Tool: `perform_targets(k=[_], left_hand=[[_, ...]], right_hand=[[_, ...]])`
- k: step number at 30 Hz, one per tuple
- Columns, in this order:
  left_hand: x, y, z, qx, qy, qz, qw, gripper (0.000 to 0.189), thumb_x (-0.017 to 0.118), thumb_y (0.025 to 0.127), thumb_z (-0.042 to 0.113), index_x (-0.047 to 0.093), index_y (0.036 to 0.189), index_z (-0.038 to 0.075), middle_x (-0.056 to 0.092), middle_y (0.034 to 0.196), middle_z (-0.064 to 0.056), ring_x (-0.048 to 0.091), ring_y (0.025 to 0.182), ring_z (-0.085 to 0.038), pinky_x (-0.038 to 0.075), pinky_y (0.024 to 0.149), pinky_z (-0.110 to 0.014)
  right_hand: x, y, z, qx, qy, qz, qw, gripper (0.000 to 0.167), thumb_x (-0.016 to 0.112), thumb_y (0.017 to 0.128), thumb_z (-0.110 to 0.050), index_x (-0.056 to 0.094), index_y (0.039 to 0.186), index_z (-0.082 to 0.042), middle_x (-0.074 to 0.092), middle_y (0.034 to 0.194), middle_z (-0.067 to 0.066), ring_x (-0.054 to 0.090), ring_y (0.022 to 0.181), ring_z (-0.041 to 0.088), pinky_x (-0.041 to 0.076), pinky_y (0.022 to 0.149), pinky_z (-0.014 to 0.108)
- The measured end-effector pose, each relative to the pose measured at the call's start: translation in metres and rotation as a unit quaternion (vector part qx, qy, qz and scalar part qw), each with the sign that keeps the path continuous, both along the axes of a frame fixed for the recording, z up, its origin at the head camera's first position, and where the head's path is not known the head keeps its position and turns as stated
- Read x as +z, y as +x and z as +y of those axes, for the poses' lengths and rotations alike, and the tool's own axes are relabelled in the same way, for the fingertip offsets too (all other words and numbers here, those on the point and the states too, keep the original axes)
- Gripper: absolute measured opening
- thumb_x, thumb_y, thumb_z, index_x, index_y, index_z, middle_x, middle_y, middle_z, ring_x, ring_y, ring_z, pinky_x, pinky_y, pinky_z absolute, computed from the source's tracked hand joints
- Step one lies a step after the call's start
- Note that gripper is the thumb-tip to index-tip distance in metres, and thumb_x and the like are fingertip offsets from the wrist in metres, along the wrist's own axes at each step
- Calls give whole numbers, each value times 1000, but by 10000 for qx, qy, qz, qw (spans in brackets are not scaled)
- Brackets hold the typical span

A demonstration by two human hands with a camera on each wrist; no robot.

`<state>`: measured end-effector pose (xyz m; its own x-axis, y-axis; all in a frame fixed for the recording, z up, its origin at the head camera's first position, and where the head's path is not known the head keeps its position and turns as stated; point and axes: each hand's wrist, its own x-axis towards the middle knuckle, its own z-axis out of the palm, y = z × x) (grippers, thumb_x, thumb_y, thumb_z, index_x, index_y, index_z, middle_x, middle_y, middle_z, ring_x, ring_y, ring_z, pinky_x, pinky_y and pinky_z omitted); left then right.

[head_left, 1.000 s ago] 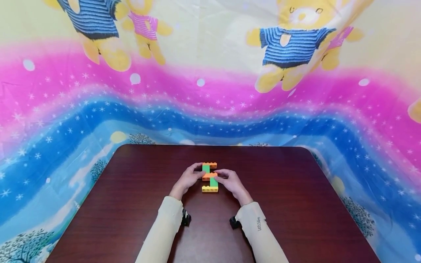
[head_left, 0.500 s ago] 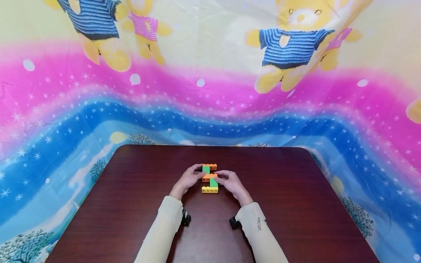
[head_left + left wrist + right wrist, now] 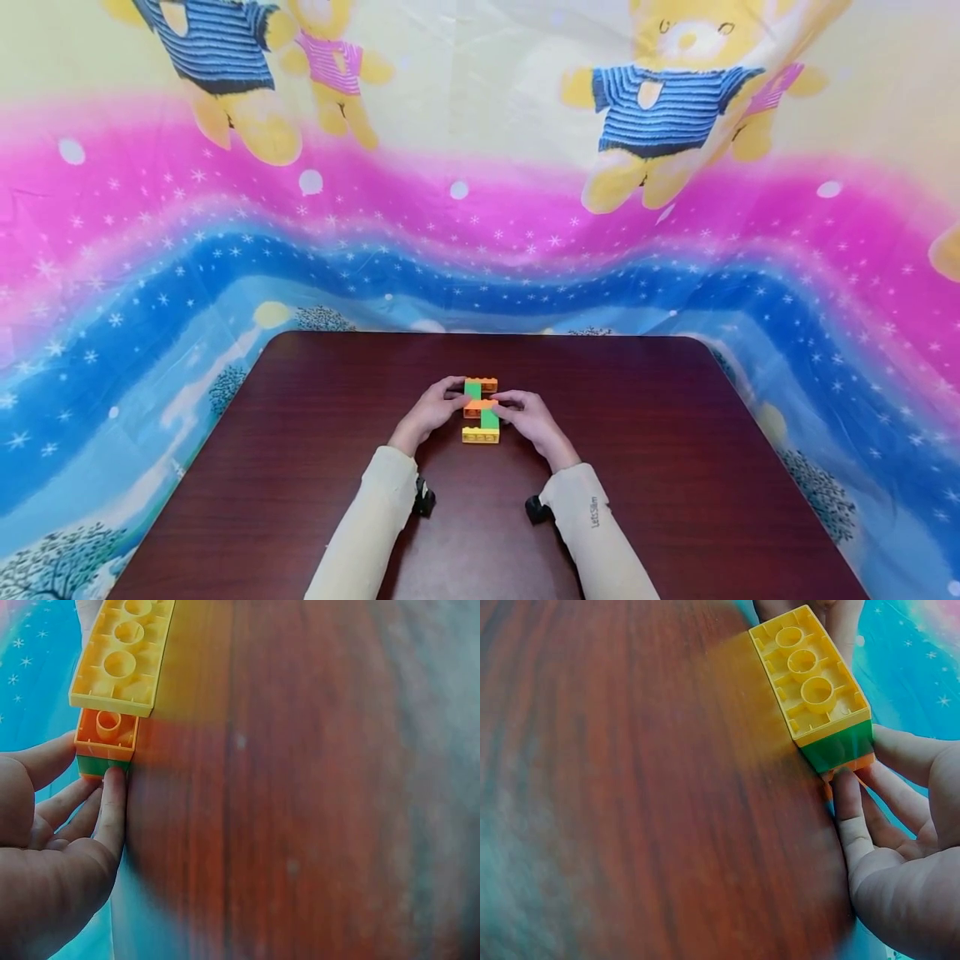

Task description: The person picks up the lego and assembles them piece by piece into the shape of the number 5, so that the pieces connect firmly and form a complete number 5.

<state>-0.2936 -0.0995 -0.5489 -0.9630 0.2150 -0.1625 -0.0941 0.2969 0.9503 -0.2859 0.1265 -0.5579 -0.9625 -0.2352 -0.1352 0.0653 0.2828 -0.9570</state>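
Both hands hold a figure of joined toy building bricks, stacked like a letter S. In the head view it runs from an orange brick at the far end through a green brick, a middle orange brick and a second green brick to a yellow brick nearest me. The left hand pinches its left side around the upper green brick. The right hand grips its right side near the middle orange brick. Both wrist views show the yellow brick's hollow underside, with round tubes.
A dark reddish-brown table lies under the hands. Behind it and along its sides hangs a printed cloth with bears and snowflakes. Black straps with small devices sit at both sleeve cuffs.
The brick figure sits slightly lower in the head view than a second ago, its far end most. Both hands keep the same hold on it.
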Motion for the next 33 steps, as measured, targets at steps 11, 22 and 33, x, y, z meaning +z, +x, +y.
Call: perform_targets(k=[11, 22, 33], left_hand=[[-3, 0, 1, -47, -198, 70, 9998, 55, 63, 105, 24, 46, 155, 10, 53, 151, -17, 54, 136, -36, 49, 110, -52], [5, 3, 2, -30, -203, 147, 9997, 53, 63, 105, 23, 47, 153, 8, 52, 152, -15, 54, 134, -35, 50, 109, -52], [2, 3, 2, -56, -224, 188, 9996, 53, 62, 105, 23, 47, 154, 8, 51, 152, -15, 54, 134, -36, 50, 109, -53]], right_hand=[[-1, 0, 2, 121, 30, 6, 9999, 36, 69, 101, -24, 69, 133, -7, 69, 128, 11, 69, 96, 19, 58, 90, 37], [2, -1, 1, 48, 149, 59, 9999, 34, 70, 100, -24, 71, 131, -10, 71, 125, 9, 69, 95, 17, 58, 91, 37], [1, 0, 0, -20, 130, 13, 9999, 35, 70, 101, -23, 70, 132, -9, 69, 129, 10, 69, 98, 18, 58, 93, 39]])
